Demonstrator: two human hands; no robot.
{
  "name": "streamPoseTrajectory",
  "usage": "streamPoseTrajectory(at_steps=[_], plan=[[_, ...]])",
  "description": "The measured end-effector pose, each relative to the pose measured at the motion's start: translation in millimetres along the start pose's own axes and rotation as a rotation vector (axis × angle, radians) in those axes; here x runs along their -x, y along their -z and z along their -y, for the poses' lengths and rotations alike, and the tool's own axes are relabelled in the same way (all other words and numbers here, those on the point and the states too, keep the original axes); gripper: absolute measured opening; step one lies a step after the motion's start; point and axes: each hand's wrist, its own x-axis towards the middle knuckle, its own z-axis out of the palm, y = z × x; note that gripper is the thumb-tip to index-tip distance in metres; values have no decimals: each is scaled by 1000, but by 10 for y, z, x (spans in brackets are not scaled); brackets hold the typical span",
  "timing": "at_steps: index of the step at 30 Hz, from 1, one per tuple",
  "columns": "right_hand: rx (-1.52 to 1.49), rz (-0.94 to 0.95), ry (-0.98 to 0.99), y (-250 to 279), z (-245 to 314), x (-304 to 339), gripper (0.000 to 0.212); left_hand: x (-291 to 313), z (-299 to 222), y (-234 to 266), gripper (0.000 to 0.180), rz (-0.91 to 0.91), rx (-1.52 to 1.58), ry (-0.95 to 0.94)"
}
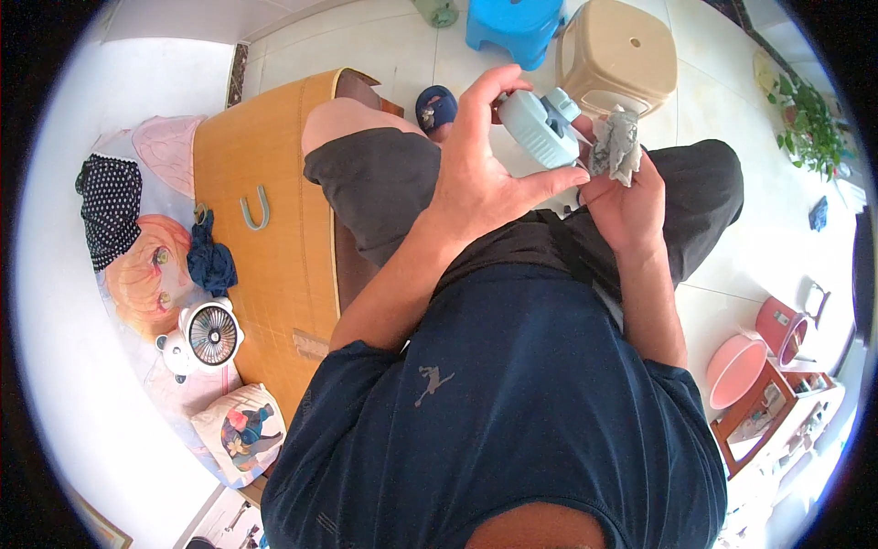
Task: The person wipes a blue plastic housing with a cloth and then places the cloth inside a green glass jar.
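Observation:
My left hand [465,188] is closed round a pale blue-green ribbed bottle lid [538,128], with the thumb under its near edge and the fingers at its far side. On the lid's top sits a smaller cap beside a dark grey part. Whether a bottle body hangs below the lid, I cannot tell. Just to the right, my right hand [633,203] pinches a crumpled grey-white cloth or tissue [617,145]. The cloth stands up from the fingers close beside the lid. Both hands are held above my lap, between my spread knees.
Beyond my hands stand a blue stool [512,27] and a beige stool [631,55]. A dark blue slipper [436,108] is near my foot. To the left, a tan mat [265,137] bears a grey U-shaped piece [256,210]; a white fan [212,334] stands nearby. A pink basin [736,371] is at right.

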Motion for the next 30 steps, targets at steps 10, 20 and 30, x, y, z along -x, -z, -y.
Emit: streamPoseTrajectory(at_steps=[10, 20, 30], plan=[[-435, 173, -128, 104, 30, -79, 45, -89, -123, 15, 79, 7, -239, -132], [154, -185, 136, -146, -28, -4, 33, 35, -64, -103, 95, 22, -24, 54], [579, -69, 329, -418, -91, 126, 37, -50, -129, -65, 89, 86, -286, -167]])
